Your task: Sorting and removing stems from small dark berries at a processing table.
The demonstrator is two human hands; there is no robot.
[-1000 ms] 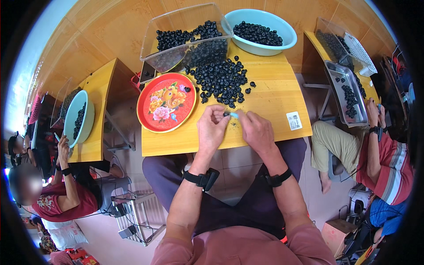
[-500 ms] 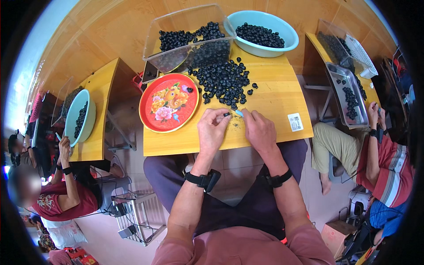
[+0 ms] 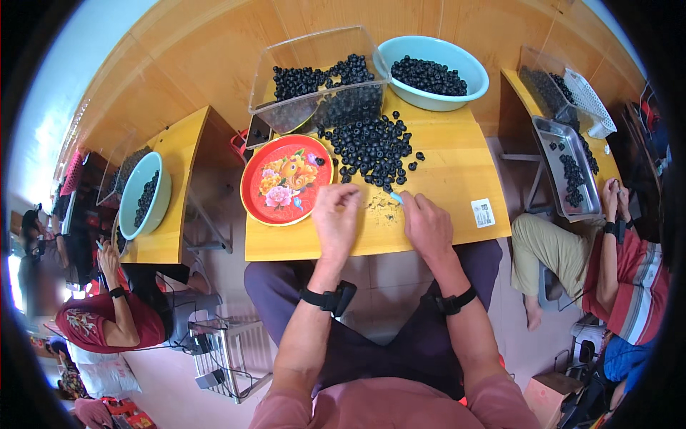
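Note:
Small black ring-shaped parts (image 3: pixel 371 146) lie heaped on the yellow table (image 3: pixel 457 164) in front of me. My left hand (image 3: pixel 336 218) is at the right rim of a red round tray (image 3: pixel 259 204) with a flower pattern, its fingers curled together. Whatever they hold, if anything, is hidden. One black part (image 3: pixel 319 161) lies inside the tray. In my right hand (image 3: pixel 427 223) is a small tool with a light-blue handle (image 3: pixel 396 197), gripped between thumb and fingers near the heap's front. Tiny dark shavings (image 3: pixel 386 209) are scattered on the wood between my hands.
Behind the heap stand a clear plastic bin (image 3: pixel 314 107) and a light-blue basin (image 3: pixel 429 100), both holding black parts. A white label (image 3: pixel 483 213) is stuck on the table's right. People work at side tables, with another basin (image 3: pixel 161 193) left and a metal tray (image 3: pixel 572 189) right.
My left hand has moved left from the tool toward the tray; the black part seen between its fingers before no longer shows. My right hand keeps the tool. The whole view has shifted slightly.

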